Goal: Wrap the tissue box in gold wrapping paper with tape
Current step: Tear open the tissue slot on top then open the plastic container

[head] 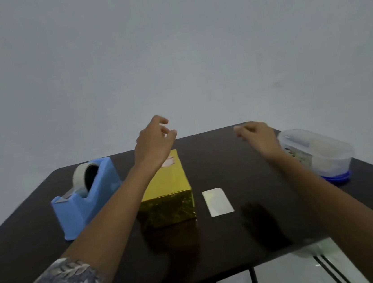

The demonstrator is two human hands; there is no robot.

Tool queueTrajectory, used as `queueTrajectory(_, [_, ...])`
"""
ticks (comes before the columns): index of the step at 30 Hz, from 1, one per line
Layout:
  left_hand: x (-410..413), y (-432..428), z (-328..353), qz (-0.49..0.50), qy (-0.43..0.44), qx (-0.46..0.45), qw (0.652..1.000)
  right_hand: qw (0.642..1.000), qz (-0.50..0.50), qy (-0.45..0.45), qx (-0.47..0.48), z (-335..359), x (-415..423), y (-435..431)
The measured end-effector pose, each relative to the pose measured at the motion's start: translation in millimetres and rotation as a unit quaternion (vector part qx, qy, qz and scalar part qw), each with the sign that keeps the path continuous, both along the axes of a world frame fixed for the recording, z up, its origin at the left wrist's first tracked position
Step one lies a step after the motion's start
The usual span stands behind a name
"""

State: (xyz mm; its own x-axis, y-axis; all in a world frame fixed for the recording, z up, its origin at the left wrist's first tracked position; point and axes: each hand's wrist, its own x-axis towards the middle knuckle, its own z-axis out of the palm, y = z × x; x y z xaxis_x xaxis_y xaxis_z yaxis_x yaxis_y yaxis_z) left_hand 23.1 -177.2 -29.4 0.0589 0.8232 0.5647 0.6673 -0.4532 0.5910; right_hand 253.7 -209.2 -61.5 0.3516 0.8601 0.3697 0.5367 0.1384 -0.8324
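A box covered in shiny gold wrapping paper [168, 195] lies on the dark table [243, 172], its short end facing me. A blue tape dispenser [86, 196] with a roll of pale tape stands just left of it. My left hand [154, 143] hovers above the far end of the box, fingers loosely curled and apart, holding nothing. My right hand [256, 137] is raised over the right side of the table, fingers apart and empty. My left forearm hides part of the box's left side.
A small white rectangle of paper [217, 202] lies flat just right of the box. A clear plastic container with a blue base [318, 153] sits at the table's right edge. A plain wall stands behind; light floor shows at the lower right.
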Motion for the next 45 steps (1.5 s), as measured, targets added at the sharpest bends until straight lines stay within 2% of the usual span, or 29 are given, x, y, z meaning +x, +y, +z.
queueTrajectory(2, [38.3,-7.9,8.4,-0.052,0.013,0.013,0.998,0.991,-0.123,-0.039,0.036,4.2,51.7,-43.1])
queueTrajectory(4, [71.8,-8.4,7.5,-0.092,0.038,0.003,0.995,0.972,-0.236,0.003,0.006,-11.1,98.0,-74.0])
queueTrajectory(5, [104.4,-8.8,1.8,-0.117,0.051,-0.016,0.992,0.964,-0.260,0.041,-0.039,-21.5,124.0,-89.4])
queueTrajectory(7, [149.6,-5.3,-14.4,-0.151,0.069,-0.080,0.983,0.962,-0.214,0.144,-0.088,-39.9,140.6,-88.8])
queueTrajectory(9, [188.9,-1.3,-38.5,-0.169,0.065,-0.160,0.970,0.953,-0.174,0.236,-0.081,-49.3,136.4,-76.8])
queueTrajectory(13, [238.1,3.5,-88.6,-0.147,-0.040,-0.273,0.950,0.910,-0.236,0.339,-0.029,-57.5,135.8,-60.2])
queueTrajectory(15, [248.9,8.9,-101.9,-0.125,-0.055,-0.276,0.951,0.893,-0.266,0.363,-0.024,-55.5,137.6,-55.3])
queueTrajectory(19, [262.1,18.8,-103.6,-0.096,-0.058,-0.226,0.968,0.863,-0.332,0.381,-0.011,-45.5,140.7,-49.1])
queueTrajectory(21, [272.0,23.9,-102.6,-0.088,-0.035,-0.227,0.969,0.857,-0.341,0.386,-0.012,-43.5,148.0,-46.1])
queueTrajectory(24, [284.7,33.4,-108.4,-0.121,0.033,-0.291,0.949,0.871,-0.330,0.365,0.012,-43.5,160.0,-49.2])
queueTrajectory(27, [293.3,37.1,-115.1,-0.105,0.204,-0.263,0.937,0.876,-0.326,0.353,0.038,-42.6,176.5,-54.7])
queueTrajectory(28, [294.9,36.5,-116.0,-0.099,0.232,-0.239,0.938,0.875,-0.325,0.356,0.041,-42.4,181.0,-57.0])
queueTrajectory(30, [297.9,34.3,-112.8,-0.094,0.204,-0.233,0.946,0.874,-0.320,0.363,0.042,-43.7,187.6,-59.8])
queueTrajectory(34, [290.9,36.4,-95.1,-0.099,0.115,-0.315,0.937,0.868,-0.333,0.366,0.030,-46.2,190.3,-65.8])
queueTrajectory(39, [249.7,41.4,-55.6,-0.141,-0.156,-0.394,0.895,0.860,-0.346,0.374,0.025,-45.3,191.9,-73.7])
queueTrajectory(42, [229.5,53.6,-32.2,-0.136,-0.277,-0.348,0.886,0.868,-0.348,0.354,0.015,-48.7,189.0,-74.0])
queueTrajectory(43, [227.2,53.0,-24.4,-0.136,-0.281,-0.312,0.897,0.871,-0.343,0.350,0.014,-51.3,186.5,-73.8])
queueTrajectory(45, [231.2,41.9,-13.1,-0.171,-0.229,-0.220,0.933,0.878,-0.324,0.353,0.012,-58.3,180.9,-72.0])
